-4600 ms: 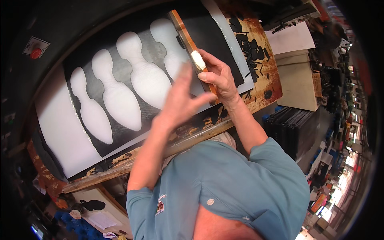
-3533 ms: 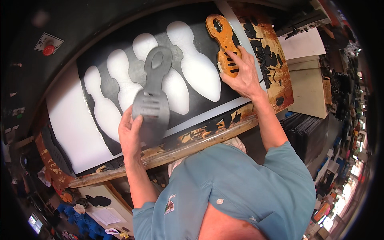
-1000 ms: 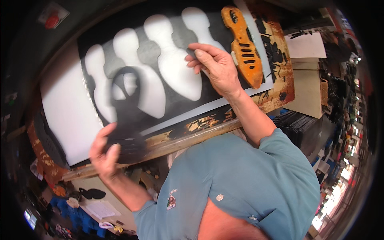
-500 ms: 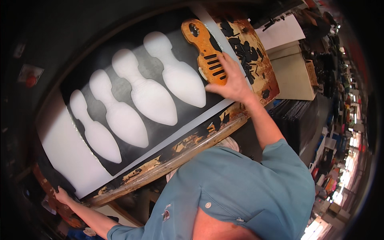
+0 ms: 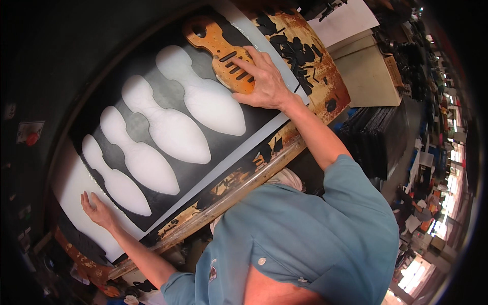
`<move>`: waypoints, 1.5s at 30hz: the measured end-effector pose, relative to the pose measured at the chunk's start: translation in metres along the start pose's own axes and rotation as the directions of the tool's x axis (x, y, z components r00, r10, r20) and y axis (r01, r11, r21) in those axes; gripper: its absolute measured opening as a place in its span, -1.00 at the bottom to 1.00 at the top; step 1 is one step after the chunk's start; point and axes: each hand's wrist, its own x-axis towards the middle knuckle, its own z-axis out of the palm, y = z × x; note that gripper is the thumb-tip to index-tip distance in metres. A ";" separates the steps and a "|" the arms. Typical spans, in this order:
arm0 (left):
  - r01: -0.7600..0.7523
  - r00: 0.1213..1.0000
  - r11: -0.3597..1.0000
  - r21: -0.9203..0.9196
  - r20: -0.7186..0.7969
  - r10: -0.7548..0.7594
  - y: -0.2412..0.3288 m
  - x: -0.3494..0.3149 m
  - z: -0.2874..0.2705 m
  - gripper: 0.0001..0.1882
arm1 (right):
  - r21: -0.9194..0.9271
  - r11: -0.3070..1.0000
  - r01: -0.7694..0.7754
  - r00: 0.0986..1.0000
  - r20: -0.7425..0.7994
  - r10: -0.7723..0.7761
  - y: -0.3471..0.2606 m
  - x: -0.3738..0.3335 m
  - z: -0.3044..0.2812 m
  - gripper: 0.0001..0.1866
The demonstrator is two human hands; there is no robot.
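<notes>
My right hand (image 5: 267, 84) grips the lower, wider end of an orange sole-shaped cutting die (image 5: 216, 43), thumb at one edge and fingers across the other. The die has a hole near its far end and several dark slots. It lies on a black sheet (image 5: 195, 152), beside a row of several sole-shaped openings (image 5: 213, 107) showing white underneath. My left hand (image 5: 99, 211) rests on the bare white board (image 5: 76, 190) left of the black sheet, its fingers stretched out and holding nothing.
A worn wooden table (image 5: 325, 86) carries the board; black offcuts (image 5: 295, 53) lie scattered at its right. Beyond stand a beige box (image 5: 366, 71) and a stack of black sheets (image 5: 373, 134). A dark machine surface with a red button (image 5: 32, 139) rises at the left.
The die has shifted left toward the nearest opening, with my right hand closing around its end. My left hand has come from the table's far-left edge onto the white board.
</notes>
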 end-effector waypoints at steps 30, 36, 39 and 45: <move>-0.362 0.843 0.791 -0.494 0.189 0.504 0.272 -0.288 0.041 -0.85 | 0.187 0.982 0.011 0.950 -0.308 0.048 0.008 -0.050 0.017 -0.18; -0.441 0.821 0.793 -0.420 0.167 0.546 0.273 -0.286 0.044 -0.84 | 0.073 0.996 0.045 0.958 -0.287 -0.023 0.010 -0.049 0.013 -0.17; -0.438 0.829 0.795 -0.420 0.153 0.537 0.273 -0.288 0.044 -0.85 | 0.028 0.997 0.068 0.937 -0.346 -0.054 0.001 -0.049 -0.012 -0.20; -0.472 0.843 0.817 -0.331 0.103 0.529 0.267 -0.294 0.046 -0.86 | 0.196 0.791 0.580 0.694 -0.626 -0.354 -0.057 -0.009 -0.066 -0.86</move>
